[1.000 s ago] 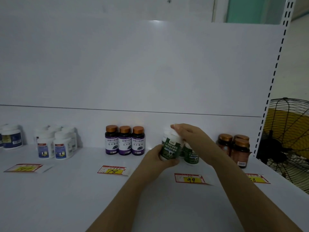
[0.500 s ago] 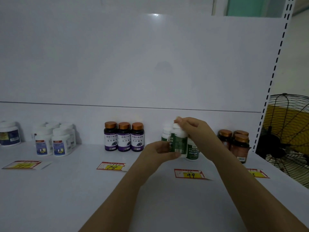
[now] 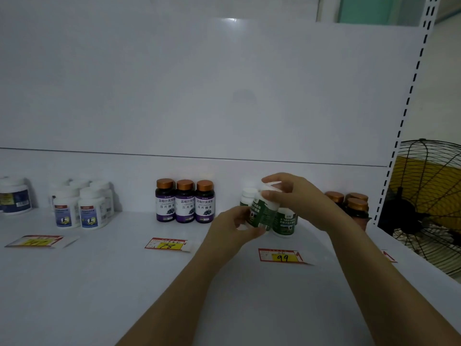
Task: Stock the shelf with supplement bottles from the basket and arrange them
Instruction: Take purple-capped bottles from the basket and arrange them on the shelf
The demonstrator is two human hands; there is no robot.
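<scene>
**Green bottle now tilted between both hands**

We hold the green-label bottle point(image 3: 264, 213) with both hands over the back part of the shelf point(image 3: 99, 283), behind the price tag point(image 3: 283, 256) marked 99. The left hand point(image 3: 234, 228) grips the lower body of the bottle, with fingers and thumb curled round the label; the right hand point(image 3: 294, 196) pinches the white cap point(image 3: 273, 189) from above, with thumb and fingers closed on it.

Half a second ago the bottle stood upright in the same two hands; now it leans, the cap toward the right and the base toward the left. One second ago its front label faced us; now we see more the side of the label. We cannot tell whether the base touches the shelf, because the left hand covers it.

A second green bottle point(image 3: 284, 224) stands upright just beside it on the right, and a third green bottle point(image 3: 247, 198) stands behind it on the left; both keep their places. The three purple bottles point(image 3: 185, 203) stay in their row further left; the amber bottles point(image 3: 356, 206) stay on the right, behind the right wrist.
</scene>
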